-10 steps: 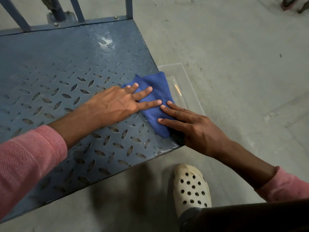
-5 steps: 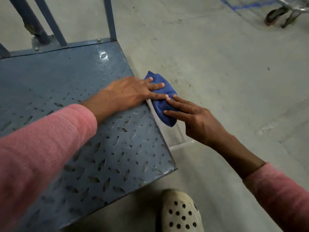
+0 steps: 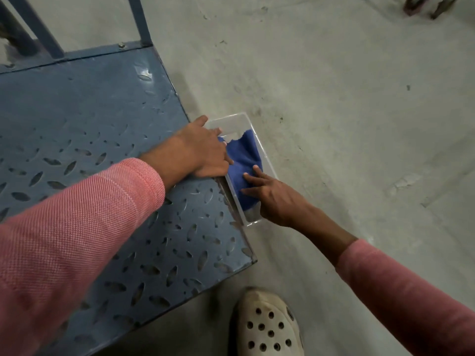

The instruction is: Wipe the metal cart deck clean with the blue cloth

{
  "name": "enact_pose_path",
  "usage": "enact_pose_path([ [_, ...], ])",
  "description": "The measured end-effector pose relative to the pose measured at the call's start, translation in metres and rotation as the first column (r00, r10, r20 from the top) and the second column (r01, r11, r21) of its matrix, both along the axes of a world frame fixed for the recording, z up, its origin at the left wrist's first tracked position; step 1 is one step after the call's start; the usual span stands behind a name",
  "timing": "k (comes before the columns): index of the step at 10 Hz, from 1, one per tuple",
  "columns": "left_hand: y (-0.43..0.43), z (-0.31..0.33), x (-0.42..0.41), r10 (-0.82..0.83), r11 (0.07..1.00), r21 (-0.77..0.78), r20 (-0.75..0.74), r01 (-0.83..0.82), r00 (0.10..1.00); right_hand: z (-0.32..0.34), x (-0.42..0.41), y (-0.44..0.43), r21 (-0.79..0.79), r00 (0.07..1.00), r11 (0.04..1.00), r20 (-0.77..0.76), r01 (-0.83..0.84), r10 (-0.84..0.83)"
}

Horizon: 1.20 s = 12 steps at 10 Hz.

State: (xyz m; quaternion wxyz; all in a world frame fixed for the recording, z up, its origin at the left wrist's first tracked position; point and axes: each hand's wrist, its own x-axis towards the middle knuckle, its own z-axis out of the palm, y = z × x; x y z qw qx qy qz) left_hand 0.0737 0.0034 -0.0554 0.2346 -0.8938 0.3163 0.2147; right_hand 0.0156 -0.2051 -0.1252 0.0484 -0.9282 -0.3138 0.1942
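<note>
The blue cloth [image 3: 244, 160] lies crumpled inside a clear plastic tray [image 3: 253, 221] that sits on the floor against the right edge of the blue tread-plate cart deck [image 3: 90, 111]. My left hand [image 3: 203, 150] hangs over that deck edge. Its fingers are bent down with their tips on the cloth's left side, and the thumb is at the tray's far rim. My right hand [image 3: 277, 201] reaches in from the right, with spread fingertips resting on the near part of the cloth. Neither hand closes around the cloth.
The cart's upright handle bars [image 3: 140, 19] rise at the deck's far end. My white perforated shoe [image 3: 267, 325] stands on the grey concrete floor [image 3: 359, 124] near the deck's front corner. Another cart's wheels [image 3: 426, 6] show at the top right.
The cloth has slid off the deck's right edge and down into the clear tray, pushed by both hands. The camera has shifted with the move.
</note>
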Motion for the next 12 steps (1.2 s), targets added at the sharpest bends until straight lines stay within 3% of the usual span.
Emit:
enact_pose_path([
  [1,0.002,-0.001,-0.006,0.025,0.995,-0.094,0.029,-0.023,0.999,0.005,-0.006,0.008,0.145,0.982,0.989,0.182,0.018,-0.045],
  [3,0.013,-0.004,-0.032,0.158,0.947,-0.304,0.171,-0.101,0.972,-0.009,-0.006,0.02,0.045,0.982,0.983,-0.077,0.178,-0.175],
  [4,0.019,-0.007,-0.047,0.237,0.908,-0.394,0.201,-0.143,0.95,-0.007,-0.005,0.02,0.158,0.961,0.949,0.005,0.274,-0.278],
  [5,0.023,-0.013,-0.058,0.346,0.828,-0.52,0.182,-0.209,0.92,-0.005,0.0,0.021,-0.07,0.981,0.986,-0.111,0.153,-0.16],
  [6,0.023,-0.013,-0.065,0.436,0.763,-0.589,0.163,-0.268,0.885,-0.011,0.002,0.022,-0.051,0.985,0.985,-0.045,0.162,-0.164],
  [7,0.025,-0.008,-0.066,0.528,0.7,-0.645,0.179,-0.306,0.83,-0.021,0.011,0.029,0.099,0.969,0.97,0.093,0.22,-0.229],
  [8,0.028,-0.005,-0.059,0.613,0.613,-0.721,0.174,-0.324,0.771,-0.033,0.036,0.037,0.007,0.986,0.996,0.139,0.089,-0.089],
  [9,0.037,-0.007,-0.05,0.627,0.609,-0.723,0.189,-0.325,0.756,-0.033,0.055,0.045,-0.13,0.992,0.991,0.129,0.03,-0.013],
  [10,0.052,-0.002,-0.055,0.657,0.597,-0.725,0.196,-0.344,0.728,-0.015,0.055,0.05,-0.185,0.997,0.981,0.065,0.059,-0.047],
  [11,0.069,0.024,-0.073,0.722,0.556,-0.692,0.128,-0.46,0.68,0.035,0.046,0.062,-0.013,0.976,0.977,0.054,0.214,-0.213],
  [12,0.077,0.073,-0.093,0.779,0.468,-0.689,0.027,-0.553,0.626,0.102,0.041,0.068,0.052,0.955,0.955,-0.076,0.291,-0.287],
])
